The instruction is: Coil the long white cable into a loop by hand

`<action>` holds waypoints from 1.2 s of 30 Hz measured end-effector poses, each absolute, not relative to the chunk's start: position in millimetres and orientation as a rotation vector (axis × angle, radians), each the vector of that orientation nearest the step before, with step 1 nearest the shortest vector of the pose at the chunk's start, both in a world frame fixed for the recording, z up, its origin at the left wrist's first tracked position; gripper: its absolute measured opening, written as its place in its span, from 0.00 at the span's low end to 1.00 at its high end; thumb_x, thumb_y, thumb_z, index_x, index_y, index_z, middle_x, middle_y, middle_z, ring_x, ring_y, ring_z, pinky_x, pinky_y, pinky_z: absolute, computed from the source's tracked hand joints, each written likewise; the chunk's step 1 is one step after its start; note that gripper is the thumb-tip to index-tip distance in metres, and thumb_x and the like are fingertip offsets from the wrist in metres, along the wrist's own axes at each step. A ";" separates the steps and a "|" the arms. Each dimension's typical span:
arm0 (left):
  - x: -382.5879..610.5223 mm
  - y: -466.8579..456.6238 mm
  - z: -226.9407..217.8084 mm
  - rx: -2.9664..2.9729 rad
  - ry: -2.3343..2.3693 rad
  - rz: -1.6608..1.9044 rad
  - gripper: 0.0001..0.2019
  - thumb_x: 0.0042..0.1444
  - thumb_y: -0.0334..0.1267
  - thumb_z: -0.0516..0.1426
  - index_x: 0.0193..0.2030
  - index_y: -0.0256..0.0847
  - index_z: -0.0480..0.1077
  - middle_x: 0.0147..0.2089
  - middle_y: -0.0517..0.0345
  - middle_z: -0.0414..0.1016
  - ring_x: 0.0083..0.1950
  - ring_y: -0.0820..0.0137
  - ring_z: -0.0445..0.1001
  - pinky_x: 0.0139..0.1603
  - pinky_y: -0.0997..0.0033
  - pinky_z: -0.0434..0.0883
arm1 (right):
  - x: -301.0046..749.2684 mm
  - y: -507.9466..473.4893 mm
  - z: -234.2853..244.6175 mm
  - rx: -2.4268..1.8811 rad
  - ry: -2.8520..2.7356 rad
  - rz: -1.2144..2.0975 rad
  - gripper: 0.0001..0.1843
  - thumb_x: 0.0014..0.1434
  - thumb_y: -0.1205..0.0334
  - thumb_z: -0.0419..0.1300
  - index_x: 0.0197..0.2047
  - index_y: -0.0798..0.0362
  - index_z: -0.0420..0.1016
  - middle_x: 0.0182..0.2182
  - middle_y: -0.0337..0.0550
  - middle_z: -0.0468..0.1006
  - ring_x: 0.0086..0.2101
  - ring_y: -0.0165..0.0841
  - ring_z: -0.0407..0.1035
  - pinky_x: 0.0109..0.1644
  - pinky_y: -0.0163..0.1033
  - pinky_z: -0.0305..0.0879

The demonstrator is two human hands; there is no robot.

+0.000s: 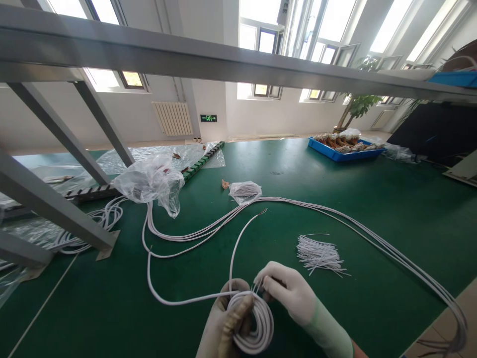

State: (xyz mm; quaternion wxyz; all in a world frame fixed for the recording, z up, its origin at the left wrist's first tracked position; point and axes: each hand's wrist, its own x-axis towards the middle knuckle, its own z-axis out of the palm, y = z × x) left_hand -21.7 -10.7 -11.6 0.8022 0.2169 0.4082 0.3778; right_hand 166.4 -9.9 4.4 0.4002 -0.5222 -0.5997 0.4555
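A white cable coil is gripped at its left side by my gloved left hand, thumb across the windings. Two cable ends leave the coil: one curves up to stripped wire tips, the other runs off to the left. At the coil's top, my gloved right hand pinches thin white ties between thumb and fingers; their exact number is hard to make out. A loose pile of short white ties lies on the green tabletop, beyond my right hand.
Long white cables cross the table in an arc. A small bag of ties, a crumpled plastic bag and a blue tray lie farther back. Grey metal frame posts stand left; a grey beam spans above.
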 end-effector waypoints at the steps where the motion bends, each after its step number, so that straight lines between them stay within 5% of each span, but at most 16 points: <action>1: -23.5 -10.2 -9.9 0.462 0.876 0.804 0.20 0.48 0.49 0.72 0.42 0.41 0.74 0.28 0.62 0.71 0.26 0.75 0.65 0.29 0.76 0.63 | 163.7 -14.0 7.8 -1.308 -1.584 1.061 0.12 0.71 0.58 0.57 0.41 0.53 0.81 0.36 0.44 0.77 0.33 0.35 0.75 0.38 0.39 0.73; 6: -28.0 -7.1 -3.0 0.463 0.830 0.745 0.20 0.49 0.50 0.72 0.41 0.42 0.74 0.28 0.63 0.68 0.28 0.73 0.65 0.32 0.73 0.65 | 164.1 -24.3 17.4 -1.189 -1.863 0.693 0.12 0.69 0.68 0.57 0.49 0.48 0.80 0.38 0.42 0.78 0.37 0.34 0.74 0.42 0.38 0.71; 18: -30.2 -6.3 14.0 0.369 0.734 0.653 0.19 0.46 0.47 0.73 0.39 0.41 0.75 0.29 0.61 0.71 0.32 0.71 0.69 0.35 0.72 0.66 | 192.6 -7.4 21.0 -1.101 -2.266 0.458 0.19 0.72 0.64 0.53 0.63 0.46 0.72 0.41 0.46 0.77 0.37 0.37 0.71 0.39 0.41 0.68; 24: -31.7 -4.9 10.8 0.384 0.735 0.666 0.17 0.48 0.46 0.72 0.40 0.42 0.74 0.30 0.62 0.70 0.32 0.70 0.71 0.36 0.71 0.69 | 188.6 -8.0 19.4 -1.126 -2.437 0.429 0.14 0.74 0.57 0.51 0.53 0.53 0.76 0.40 0.48 0.77 0.36 0.39 0.68 0.41 0.44 0.62; 36: -32.8 -5.7 15.1 0.405 0.735 0.574 0.13 0.48 0.46 0.70 0.37 0.44 0.76 0.29 0.59 0.73 0.31 0.64 0.73 0.36 0.66 0.71 | 182.3 -6.2 22.7 -1.046 -2.543 0.394 0.19 0.75 0.56 0.46 0.37 0.51 0.72 0.36 0.45 0.73 0.33 0.36 0.61 0.38 0.44 0.56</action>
